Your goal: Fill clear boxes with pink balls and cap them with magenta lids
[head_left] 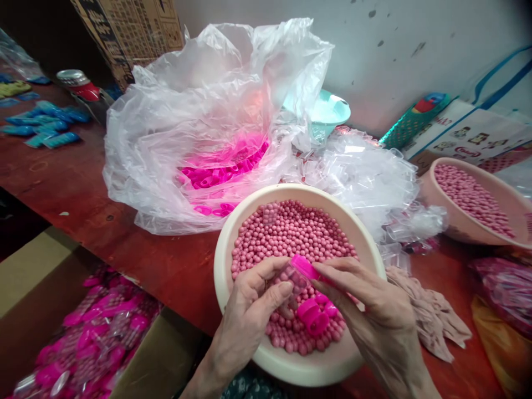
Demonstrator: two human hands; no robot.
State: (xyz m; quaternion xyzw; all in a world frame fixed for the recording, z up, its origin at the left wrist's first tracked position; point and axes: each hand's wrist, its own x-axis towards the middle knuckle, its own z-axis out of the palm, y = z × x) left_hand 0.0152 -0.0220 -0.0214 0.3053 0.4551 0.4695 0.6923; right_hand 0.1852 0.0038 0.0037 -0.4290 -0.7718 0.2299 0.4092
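Note:
My left hand (260,302) is closed around a small clear plastic container (297,280) with pink beads showing through its wall. A bright pink cap (304,267) sits at the container's upper end, pinched by the fingers of my right hand (374,305). Whether the cap is fully seated I cannot tell. Both hands are over a cream basin (224,282) filled with round pink beads (291,227). Several loose pink caps (313,317) lie on the beads just below my hands. Another small clear container (270,215) rests on the beads at the back.
Behind the basin, a clear plastic bag (166,138) holds pink caps. Clear containers (361,172) are heaped to its right. A pink basin of beads (428,188), a crumpled cloth (432,310) and a teal bowl (332,111) stand nearby. Lower left, a cardboard box (41,277) holds filled pink-capped containers.

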